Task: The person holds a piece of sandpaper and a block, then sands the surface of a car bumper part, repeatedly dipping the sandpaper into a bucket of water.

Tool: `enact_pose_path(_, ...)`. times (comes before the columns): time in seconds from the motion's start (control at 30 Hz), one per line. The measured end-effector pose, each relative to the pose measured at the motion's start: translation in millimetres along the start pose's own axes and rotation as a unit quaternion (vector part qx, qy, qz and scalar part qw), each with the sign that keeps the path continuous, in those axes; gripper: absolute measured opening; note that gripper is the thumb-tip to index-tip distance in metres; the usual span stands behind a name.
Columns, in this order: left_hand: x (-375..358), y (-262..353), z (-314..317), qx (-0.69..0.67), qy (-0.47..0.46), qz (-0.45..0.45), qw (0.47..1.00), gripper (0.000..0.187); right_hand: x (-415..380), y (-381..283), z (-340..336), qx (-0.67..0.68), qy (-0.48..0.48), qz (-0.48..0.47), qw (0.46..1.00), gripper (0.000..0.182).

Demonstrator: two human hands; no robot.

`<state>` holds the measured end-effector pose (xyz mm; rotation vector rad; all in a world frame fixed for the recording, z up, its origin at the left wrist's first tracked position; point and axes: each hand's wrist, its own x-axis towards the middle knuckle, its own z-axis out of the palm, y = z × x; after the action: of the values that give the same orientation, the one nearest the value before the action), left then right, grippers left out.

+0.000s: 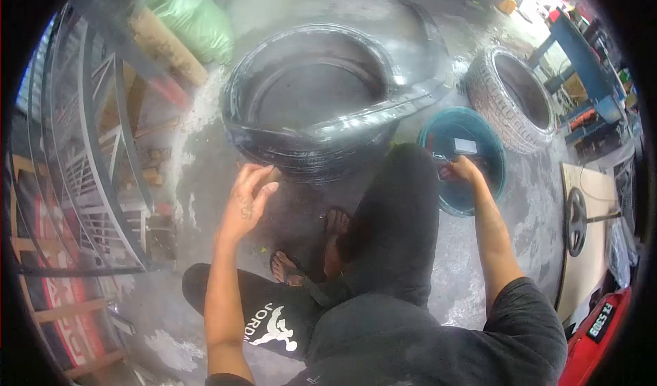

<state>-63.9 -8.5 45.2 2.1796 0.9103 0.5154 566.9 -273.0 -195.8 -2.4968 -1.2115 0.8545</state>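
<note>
A black tyre [311,150] lies on its side on the concrete floor in front of my feet. Across its right side runs a long, shiny strip of black rubber [383,112], which curves away towards the back. My left hand [248,198] is raised by the tyre's near left edge, fingers apart and slightly bent, holding nothing. Inside the mouth of a teal tub [505,174], my right hand [462,170] has its fingers closed around something small; a shiny bit shows at the fingertips. A pale rectangular piece [465,146] is visible in the tub, just beyond that hand.
A second tyre [498,102], greyish and dusty, lies right of the tub. A metal frame [102,174] and a wooden pallet [75,311] stand at left, with a green bag [195,27] behind. At right are a blue bench [582,57] and a steering wheel [576,222].
</note>
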Motion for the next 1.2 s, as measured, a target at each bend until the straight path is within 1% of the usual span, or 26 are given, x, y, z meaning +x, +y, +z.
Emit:
enact_pose_path(0.03, -5.4, 3.2, -1.8, -0.005, 0.01, -0.005, 1.0, 0.04, 33.3, 43.9, 18.9, -0.172, 0.036, -0.071, 0.982, 0.025)
enact_pose_path(0.07, -9.5, 6.0, -3.8, -0.001, 0.012, 0.006, 1.0, 0.04, 44.1, 44.4, 17.3, -0.182, 0.037, -0.081, 0.979, 0.025)
enact_pose_path(0.17, -22.9, 1.0, -7.1, -0.003, 0.036, 0.0, 0.999, 0.041, 47.0, 47.7, 26.1, -0.018, 0.128, 0.008, 0.992, 0.038)
enact_pose_path(0.27, -35.6, -6.8, -17.3, -0.014, 0.038, -0.029, 0.999, 0.041, 39.3, 47.3, 58.2, 0.163, 0.196, 0.098, 0.962, 0.051)
enact_pose_path(0.3, -37.5, -10.6, -19.9, -0.015, 0.045, -0.028, 0.998, 0.041, 31.3, 42.5, 61.2, 0.159, 0.192, 0.092, 0.964, 0.051)
enact_pose_path(0.33, -37.4, -12.8, -22.3, -0.016, 0.053, -0.025, 0.998, 0.042, 20.9, 34.3, 55.8, 0.326, 0.112, 0.141, 0.928, 0.049)
enact_pose_path(0.37, -36.7, -16.1, -23.0, -0.018, 0.063, -0.028, 0.997, 0.042, 14.0, 25.1, 45.3, 0.479, 0.026, 0.184, 0.858, 0.048)
enact_pose_path(0.43, -36.1, -24.7, -21.3, -0.035, 0.101, -0.026, 0.994, 0.039, 11.9, 18.4, 10.1, 0.616, -0.035, 0.231, 0.752, 0.04)
enact_pose_path(0.47, -35.3, -27.5, -20.5, -0.037, 0.114, -0.034, 0.992, 0.039, 4.3, 8.0, 2.1, 0.828, -0.048, 0.194, 0.524, 0.026)
enact_pose_path(0.5, -32.2, -30.5, -19.6, -0.109, 0.107, -0.068, 0.986, 0.039, -26.0, -36.6, -18.7, 0.822, -0.059, 0.053, 0.564, 0.02)
enact_pose_path(0.53, -27.9, -32.3, -16.4, -0.182, 0.098, -0.099, 0.973, 0.038, -13.3, -53.8, -36.5, 0.798, -0.076, -0.003, 0.597, 0.019)
enact_pose_path(0.57, -22.6, -32.1, -11.0, -0.184, 0.106, -0.106, 0.971, 0.038, 8.1, -64.8, -53.2, 0.773, -0.09, -0.059, 0.625, 0.017)
enact_pose_path(0.63, -9.0, -32.6, -1.2, -0.374, 0.111, -0.18, 0.903, 0.038, 34.1, -132.4, -84.2, 0.685, -0.044, -0.154, 0.711, 0.017)
enact_pose_path(0.67, -2.1, -38.3, 3.9, -0.377, 0.115, -0.183, 0.9, 0.038, 10.6, -192.0, -109.0, 0.682, -0.048, -0.153, 0.714, 0.017)
enact_pose_path(0.7, 5.7, -46.4, 9.9, -0.447, 0.092, -0.174, 0.873, 0.037, -24.2, -296.8, -104.7, 0.724, -0.155, -0.096, 0.665, 0.015)
enact_pose_path(0.73, 10.1, -50.2, 16.2, -0.513, 0.069, -0.161, 0.84, 0.037, -45.3, -357.8, -97.6, 0.679, -0.181, -0.103, 0.705, 0.016)
enact_pose_path(0.77, 11.9, -50.4, 20.2, -0.516, 0.073, -0.158, 0.839, 0.037, -60.6, -407.3, -83.8, 0.629, -0.206, -0.112, 0.741, 0.018)
enact_pose_path(0.8, 12.6, -51.3, 22.1, -0.541, 0.076, -0.168, 0.82, 0.037, -71.0, -444.4, -63.6, 0.57, -0.259, -0.145, 0.767, 0.023)
enact_pose_path(0.87, 8.4, -58.6, 24.4, -0.591, 0.075, -0.167, 0.785, 0.035, -104.9, -516.2, -11.7, 0.502, -0.319, -0.132, 0.793, 0.046)
enact_pose_path(0.93, -0.7, -73.1, 28.6, -0.612, 0.092, -0.17, 0.766, 0.035, -113.4, -558.9, 44.7, 0.467, -0.427, -0.144, 0.761, 0.057)
enact_pose_path(1.0, -12.9, -65.9, 28.0, -0.658, 0.13, -0.194, 0.715, 0.032, -117.2, -581.0, 85.9, 0.45, -0.413, -0.179, 0.771, 0.053)
enact_pose_path(1.07, -26.6, -80.5, 22.6, -0.636, 0.127, -0.209, 0.732, 0.03, -123.7, -589.8, 109.3, 0.447, -0.403, -0.187, 0.776, 0.05)
enact_pose_path(1.1, -31.3, -93.0, 21.7, -0.616, 0.116, -0.218, 0.748, 0.029, -139.3, -594.4, 112.5, 0.372, -0.273, -0.236, 0.855, 0.048)
enact_pose_path(1.13, -32.9, -105.1, 25.2, -0.626, 0.145, -0.223, 0.733, 0.028, -150.3, -597.0, 116.3, 0.286, -0.133, -0.279, 0.907, 0.045)
enact_pose_path(1.17, -37.7, -117.2, 29.3, -0.629, 0.149, -0.223, 0.73, 0.028, -143.7, -589.7, 135.0, 0.281, -0.137, -0.28, 0.908, 0.045)
enact_pose_path(1.2, -43.7, -116.6, 26.3, -0.628, 0.175, -0.214, 0.727, 0.028, -126.8, -575.6, 162.4, 0.33, -0.126, -0.264, 0.897, 0.043)
